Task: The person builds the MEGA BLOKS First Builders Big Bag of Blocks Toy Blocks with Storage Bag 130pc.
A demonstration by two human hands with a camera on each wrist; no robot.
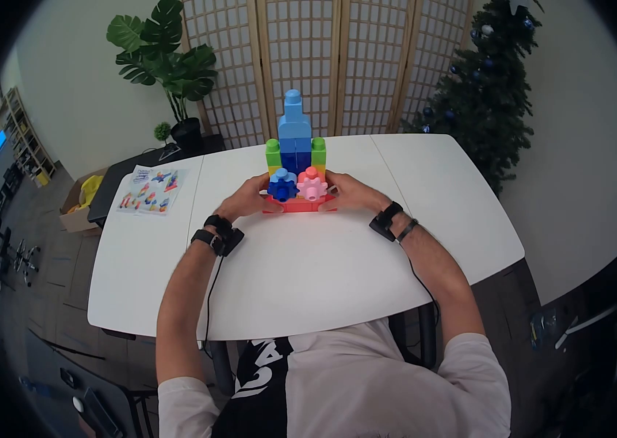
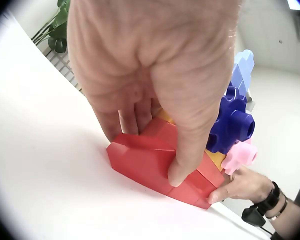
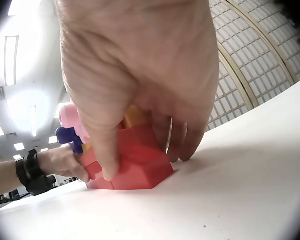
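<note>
A tower of toy building blocks stands upright on the white table, light blue blocks (image 1: 294,128) at the top, dark blue below, green blocks (image 1: 273,155) at both sides. Its base is made of red blocks (image 2: 145,162). On the front sit a dark blue gear (image 1: 283,185) and a pink gear (image 1: 312,185). My left hand (image 1: 251,197) grips the left end of the red base, thumb on the front face, fingers behind. At the right end, my right hand (image 1: 352,193) holds the base the same way. Yellow blocks (image 3: 135,116) show just above the red.
A printed sheet with pictures of block models (image 1: 152,191) lies on the left of the white table (image 1: 301,277). Behind the table stand a potted plant (image 1: 184,131), a folding screen (image 1: 308,66) and a decorated tree (image 1: 480,95). Thin cables run from both wrist cameras.
</note>
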